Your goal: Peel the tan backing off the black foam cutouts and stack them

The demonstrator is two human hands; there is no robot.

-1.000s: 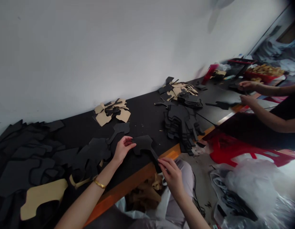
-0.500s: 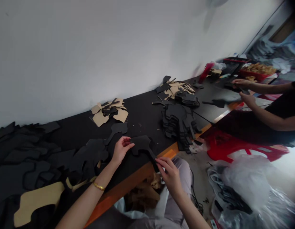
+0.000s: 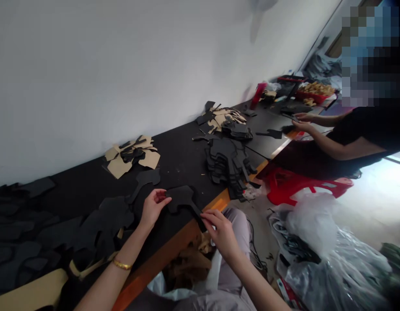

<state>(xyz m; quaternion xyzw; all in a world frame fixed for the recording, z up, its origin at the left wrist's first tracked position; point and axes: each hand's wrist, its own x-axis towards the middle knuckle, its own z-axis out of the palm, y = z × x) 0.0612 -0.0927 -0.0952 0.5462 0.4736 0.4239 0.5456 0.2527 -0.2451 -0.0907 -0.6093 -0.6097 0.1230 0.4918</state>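
Note:
A flat black die-cut piece [image 3: 181, 197] with a wide body and a narrow arm is held low over the dark table [image 3: 183, 160]. My left hand [image 3: 154, 206] pinches its wide end between thumb and fingers. With thumb and fingertips, my right hand [image 3: 219, 226] grips the narrow arm near the table's front edge. Another black piece [image 3: 147, 178] lies just beyond my left hand. To the left spreads a heap of similar black pieces [image 3: 80, 226]. A neat stack of black pieces [image 3: 227, 157] sits to the right.
Tan and black scraps [image 3: 135, 155] lie by the wall, with a second scrap pile [image 3: 222, 116] farther along. A bag of brown scraps [image 3: 190, 268] hangs below the edge. At right, a co-worker's hands [image 3: 301, 121] hold a dark piece. A red stool [image 3: 284, 190] and plastic bags [image 3: 332, 263] occupy the floor.
My view has turned to the right, so the scene shifts left. Both hands keep hold of the black piece in nearly the same pose. More of the co-worker shows.

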